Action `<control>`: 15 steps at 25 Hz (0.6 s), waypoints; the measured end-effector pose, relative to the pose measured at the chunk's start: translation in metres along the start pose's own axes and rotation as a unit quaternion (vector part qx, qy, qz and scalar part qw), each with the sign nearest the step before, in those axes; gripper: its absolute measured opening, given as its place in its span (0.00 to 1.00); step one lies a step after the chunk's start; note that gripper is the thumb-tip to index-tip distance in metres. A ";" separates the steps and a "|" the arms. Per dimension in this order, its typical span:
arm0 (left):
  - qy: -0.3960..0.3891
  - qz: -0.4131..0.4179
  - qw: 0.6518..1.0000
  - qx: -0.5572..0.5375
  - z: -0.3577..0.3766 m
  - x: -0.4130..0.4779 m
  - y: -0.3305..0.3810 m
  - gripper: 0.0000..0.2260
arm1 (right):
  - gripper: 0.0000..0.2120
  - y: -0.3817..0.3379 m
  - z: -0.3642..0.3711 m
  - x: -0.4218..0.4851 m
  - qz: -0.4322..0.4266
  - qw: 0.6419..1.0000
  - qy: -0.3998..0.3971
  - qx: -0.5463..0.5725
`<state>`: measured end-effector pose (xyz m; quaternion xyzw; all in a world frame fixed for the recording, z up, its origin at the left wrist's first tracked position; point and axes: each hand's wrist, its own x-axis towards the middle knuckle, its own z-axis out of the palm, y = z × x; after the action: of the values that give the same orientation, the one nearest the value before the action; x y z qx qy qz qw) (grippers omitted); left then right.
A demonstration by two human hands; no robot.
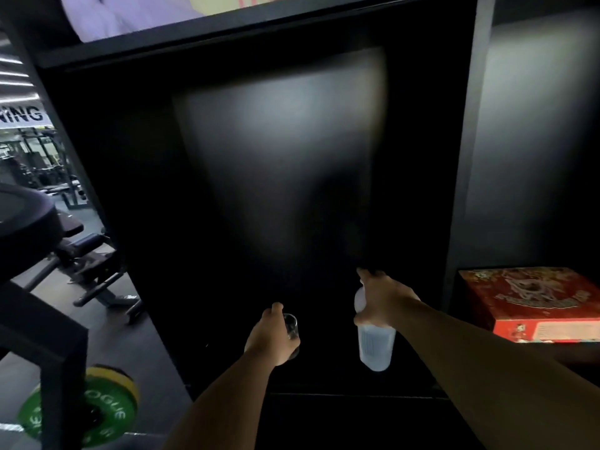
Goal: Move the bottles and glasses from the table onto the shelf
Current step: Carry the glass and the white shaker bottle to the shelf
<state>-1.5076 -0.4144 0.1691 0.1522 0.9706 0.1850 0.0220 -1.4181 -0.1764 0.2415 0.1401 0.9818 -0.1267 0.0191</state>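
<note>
My left hand (271, 336) grips a small clear glass (291, 324), held inside the dark middle compartment of the black shelf (461, 190). To its right, my right hand (381, 298) is closed around the upper part of a translucent white plastic bottle (376, 347). The bottle is upright in the same compartment, low down. The compartment floor is too dark to tell whether glass or bottle touches it. The table is out of view.
A red printed box (532, 303) lies in the compartment to the right. Left of the shelf are a black weight bench (87, 254), a green and yellow weight plate (107, 407) on the floor and a black frame (48, 352).
</note>
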 end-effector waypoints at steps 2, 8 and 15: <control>-0.001 0.006 1.000 -0.003 0.007 0.011 -0.004 0.34 | 0.59 -0.001 0.003 0.010 0.003 1.000 0.004 -0.010; -0.014 0.002 1.000 -0.023 0.031 0.025 -0.020 0.37 | 0.54 -0.006 0.006 0.027 0.015 1.000 0.013 -0.012; -0.005 -0.021 0.993 -0.114 0.038 0.024 -0.028 0.48 | 0.51 -0.008 0.013 0.012 0.013 0.994 0.082 -0.073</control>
<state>-1.5348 -0.4182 0.1239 0.1294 0.9462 0.2927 0.0480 -1.4317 -0.1838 0.2299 0.1612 0.9848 -0.0421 -0.0501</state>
